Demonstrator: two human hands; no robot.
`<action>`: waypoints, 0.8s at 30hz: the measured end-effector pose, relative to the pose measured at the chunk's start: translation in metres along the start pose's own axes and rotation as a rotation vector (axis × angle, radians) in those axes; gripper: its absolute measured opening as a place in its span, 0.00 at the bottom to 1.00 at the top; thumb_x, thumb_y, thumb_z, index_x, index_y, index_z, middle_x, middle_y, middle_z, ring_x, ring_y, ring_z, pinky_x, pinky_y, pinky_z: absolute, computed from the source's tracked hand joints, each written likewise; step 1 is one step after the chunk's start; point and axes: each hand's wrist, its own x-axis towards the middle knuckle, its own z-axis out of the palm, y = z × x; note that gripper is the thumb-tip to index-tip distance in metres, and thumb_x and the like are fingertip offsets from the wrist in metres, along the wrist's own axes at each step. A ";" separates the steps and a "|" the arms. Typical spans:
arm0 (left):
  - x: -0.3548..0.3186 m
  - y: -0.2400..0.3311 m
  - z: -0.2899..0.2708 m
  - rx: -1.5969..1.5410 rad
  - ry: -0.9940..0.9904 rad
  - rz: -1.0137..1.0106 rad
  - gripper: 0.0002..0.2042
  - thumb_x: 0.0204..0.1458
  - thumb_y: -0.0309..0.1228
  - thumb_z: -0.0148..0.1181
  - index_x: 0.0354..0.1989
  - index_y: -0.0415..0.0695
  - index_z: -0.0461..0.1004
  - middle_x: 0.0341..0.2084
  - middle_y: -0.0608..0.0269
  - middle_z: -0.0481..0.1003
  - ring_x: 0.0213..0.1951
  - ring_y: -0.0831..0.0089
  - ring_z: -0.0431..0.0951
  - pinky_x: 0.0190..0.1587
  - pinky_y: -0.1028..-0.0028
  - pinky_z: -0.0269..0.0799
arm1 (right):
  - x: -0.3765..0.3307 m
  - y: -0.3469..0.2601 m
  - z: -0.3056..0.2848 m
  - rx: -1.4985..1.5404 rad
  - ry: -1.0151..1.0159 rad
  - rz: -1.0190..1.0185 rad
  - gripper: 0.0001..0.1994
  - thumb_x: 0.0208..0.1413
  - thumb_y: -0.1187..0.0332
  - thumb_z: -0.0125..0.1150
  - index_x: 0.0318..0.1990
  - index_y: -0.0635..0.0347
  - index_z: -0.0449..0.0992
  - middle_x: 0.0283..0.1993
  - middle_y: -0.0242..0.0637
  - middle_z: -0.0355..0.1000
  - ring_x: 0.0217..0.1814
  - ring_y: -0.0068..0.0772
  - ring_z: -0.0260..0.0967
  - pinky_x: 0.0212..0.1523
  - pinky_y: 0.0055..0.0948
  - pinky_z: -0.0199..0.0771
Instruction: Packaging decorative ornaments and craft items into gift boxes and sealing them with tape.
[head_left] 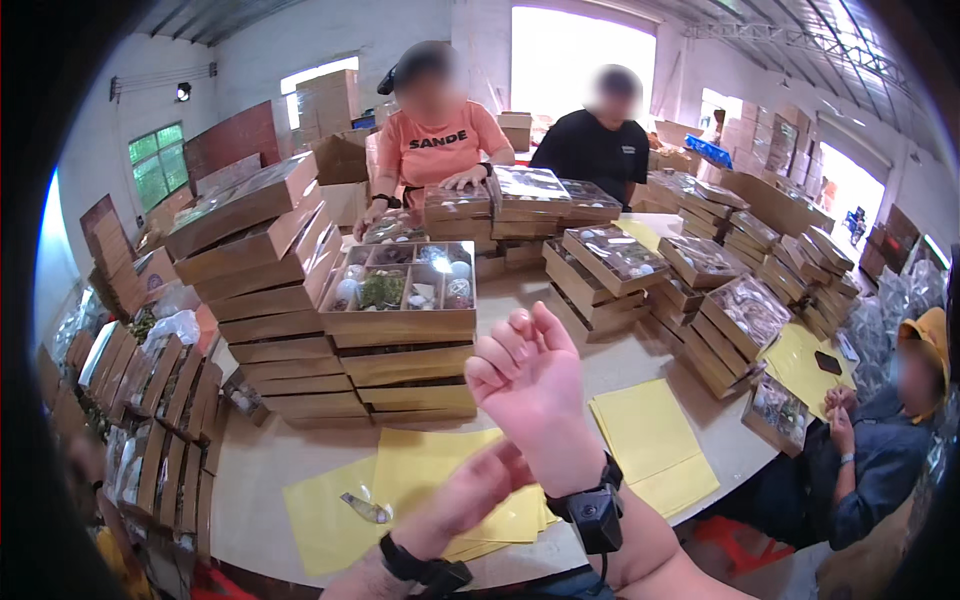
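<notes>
My right hand is raised over the table, palm toward me, fingers curled in loosely with nothing seen in them. My left hand reaches across from the left, fingers stretched out; its fingertips meet the right wrist and are partly hidden there. A dark strap with a small camera block sits on the right wrist, and another dark strap is on the left. Beneath the hands lie yellow sheets. On them is a small flat grey-and-brown piece, its kind unclear.
Past my hands stands a stack of cardboard boxes, the top one showing compartments of moss and white balls. A taller leaning stack adjoins it. More yellow sheets lie right. Boxes fill the far side. Several people work around the table.
</notes>
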 end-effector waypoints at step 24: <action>0.012 0.214 0.029 -0.126 -0.234 0.936 0.27 0.62 0.56 0.39 0.66 0.59 0.62 0.61 0.71 0.68 0.56 0.68 0.71 0.57 0.61 0.66 | -0.054 0.096 0.010 -2.069 -0.949 -0.359 0.26 0.49 0.59 0.71 0.53 0.60 0.70 0.28 0.31 0.73 0.25 0.31 0.71 0.27 0.29 0.69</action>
